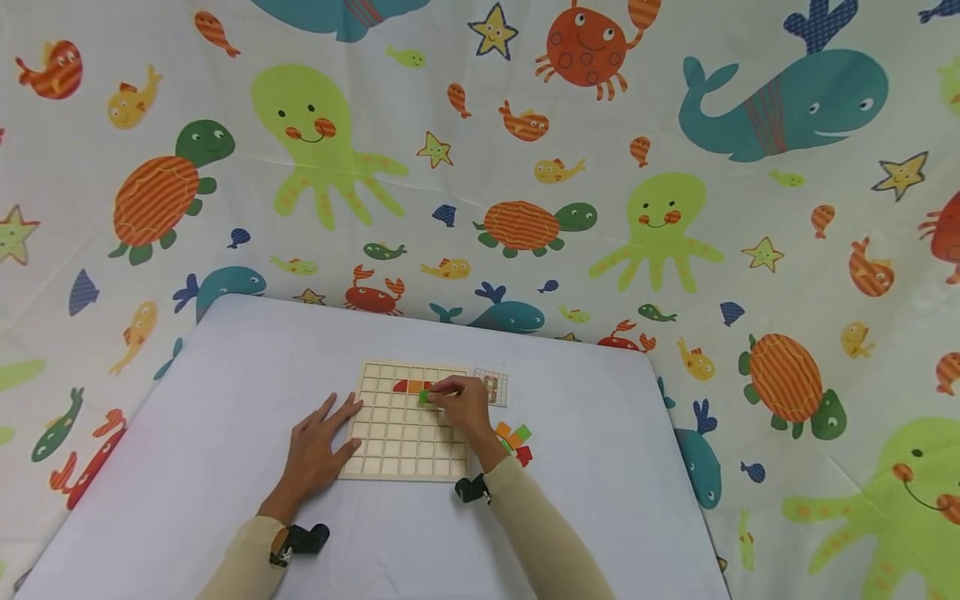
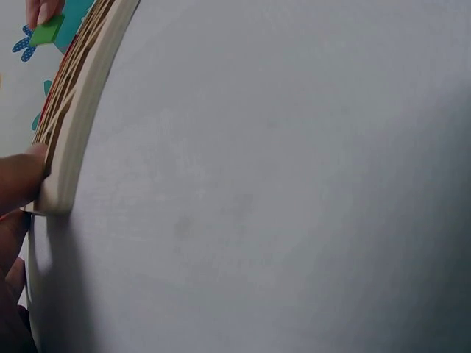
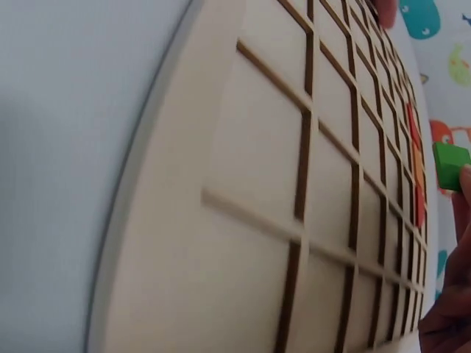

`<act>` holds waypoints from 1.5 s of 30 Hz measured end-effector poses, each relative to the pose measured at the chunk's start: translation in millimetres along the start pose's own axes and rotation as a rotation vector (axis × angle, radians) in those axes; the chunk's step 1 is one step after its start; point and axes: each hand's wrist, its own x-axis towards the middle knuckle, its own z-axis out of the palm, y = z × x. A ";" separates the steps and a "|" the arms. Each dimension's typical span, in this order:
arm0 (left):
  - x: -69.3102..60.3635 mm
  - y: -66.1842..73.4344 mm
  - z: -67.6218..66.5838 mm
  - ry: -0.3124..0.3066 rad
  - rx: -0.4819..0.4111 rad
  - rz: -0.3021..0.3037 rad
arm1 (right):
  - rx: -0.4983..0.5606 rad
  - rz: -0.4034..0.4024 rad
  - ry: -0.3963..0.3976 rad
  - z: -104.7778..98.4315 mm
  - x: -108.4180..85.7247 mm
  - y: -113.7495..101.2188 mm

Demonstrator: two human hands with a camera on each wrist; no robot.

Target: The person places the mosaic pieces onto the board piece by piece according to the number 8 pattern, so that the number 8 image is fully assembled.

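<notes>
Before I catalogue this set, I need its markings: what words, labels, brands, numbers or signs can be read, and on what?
None can be read.
Card: any print is too small.
Black wrist devices: any marking is too small.
Board, green block, backdrop: no text visible.

1. There's the wooden board [image 1: 405, 444], pale and gridded, lying flat in the frame's lower middle, red and orange pieces [image 1: 415, 387] lined up near its top edge.
2. And the green block [image 1: 424, 397], small, flat-faced, pinched above that board!
</notes>
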 end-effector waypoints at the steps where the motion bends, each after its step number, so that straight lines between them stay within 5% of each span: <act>1: -0.3 0.5 -0.5 -0.004 0.001 -0.003 | -0.001 0.002 -0.001 4.6 0.5 -0.2; 14: -0.8 1.9 -0.7 0.014 0.011 0.014 | -0.098 0.039 0.027 48.2 4.4 -16.5; 27: -1.3 -1.5 2.1 0.008 0.015 0.007 | -0.275 0.035 0.026 56.2 4.5 -16.7; 37: -1.3 0.6 1.4 0.026 0.019 0.016 | -0.139 0.001 -0.075 41.9 0.8 -13.5; 45: -1.6 0.2 0.8 0.025 0.013 0.013 | -0.081 0.005 -0.090 7.2 -10.5 -2.6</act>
